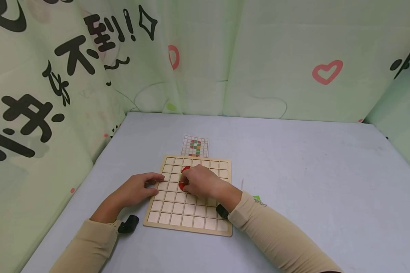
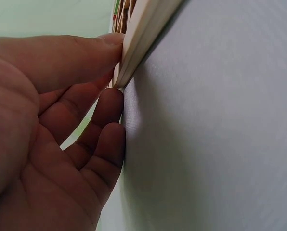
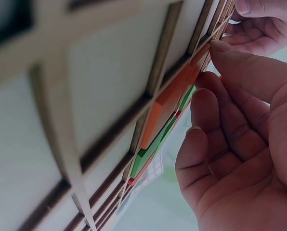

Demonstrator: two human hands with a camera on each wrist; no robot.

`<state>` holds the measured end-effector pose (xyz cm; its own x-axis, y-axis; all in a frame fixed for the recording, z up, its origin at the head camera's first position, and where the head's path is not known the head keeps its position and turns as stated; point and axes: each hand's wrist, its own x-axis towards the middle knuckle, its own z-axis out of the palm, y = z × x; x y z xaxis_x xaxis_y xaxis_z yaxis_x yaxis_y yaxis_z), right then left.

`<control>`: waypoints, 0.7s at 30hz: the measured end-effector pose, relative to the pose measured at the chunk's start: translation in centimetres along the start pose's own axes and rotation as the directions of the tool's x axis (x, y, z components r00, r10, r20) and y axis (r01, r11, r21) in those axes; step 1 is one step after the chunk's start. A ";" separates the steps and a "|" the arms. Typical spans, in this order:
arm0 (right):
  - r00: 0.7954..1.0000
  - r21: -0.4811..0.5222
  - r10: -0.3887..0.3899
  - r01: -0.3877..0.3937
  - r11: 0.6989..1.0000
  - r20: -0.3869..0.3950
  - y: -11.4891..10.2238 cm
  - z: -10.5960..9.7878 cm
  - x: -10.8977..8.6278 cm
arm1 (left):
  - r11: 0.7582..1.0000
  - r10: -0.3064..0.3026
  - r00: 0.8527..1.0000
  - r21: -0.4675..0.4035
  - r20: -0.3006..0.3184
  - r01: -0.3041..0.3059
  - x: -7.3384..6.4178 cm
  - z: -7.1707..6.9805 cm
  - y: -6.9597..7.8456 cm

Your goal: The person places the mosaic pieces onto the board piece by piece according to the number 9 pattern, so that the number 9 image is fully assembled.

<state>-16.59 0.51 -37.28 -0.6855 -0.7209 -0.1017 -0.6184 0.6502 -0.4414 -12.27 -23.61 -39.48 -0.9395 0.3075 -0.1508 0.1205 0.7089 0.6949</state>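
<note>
A square wooden grid board [image 1: 188,229] lies on the table. Over its upper middle, my right hand [image 1: 203,182] is bent, with thumb and fingers at a red tile with a rounded edge [image 1: 182,186]. Another red tile [image 1: 185,168] shows just beyond the fingers. In the right wrist view, an orange tile [image 3: 170,103] and a green tile [image 3: 146,156] sit in the grid close to the fingertips. My left hand [image 1: 133,189] touches the board's left edge; the left wrist view shows the thumb against the wooden rim [image 2: 141,36], with the other fingers loosely bent beside it.
Behind the board lies a printed pattern card [image 1: 195,146] with coloured squares. A green piece [image 1: 257,198] pokes out beyond the right sleeve [image 1: 273,223]. The pale table [image 1: 311,182] is enclosed by printed curtains [image 1: 259,57] at the back and sides.
</note>
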 end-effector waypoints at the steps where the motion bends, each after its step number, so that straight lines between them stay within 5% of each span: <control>1: 1.000 0.001 0.001 -0.001 1.000 -0.002 0.0 0.0 0.0 | 1.000 0.004 1.000 0.004 0.000 -0.004 0.0 0.0 0.0; 21: 1.000 0.003 0.021 -0.021 1.000 -0.008 -0.1 -0.2 -0.1 | 1.000 0.011 1.000 -0.006 -0.008 -0.011 0.0 0.0 -0.1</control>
<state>-16.52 0.60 -37.08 -0.7013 -0.7054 -0.1034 -0.6028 0.6641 -0.4422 -12.28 -23.68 -39.52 -0.9406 0.3102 -0.1379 0.1288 0.7020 0.7004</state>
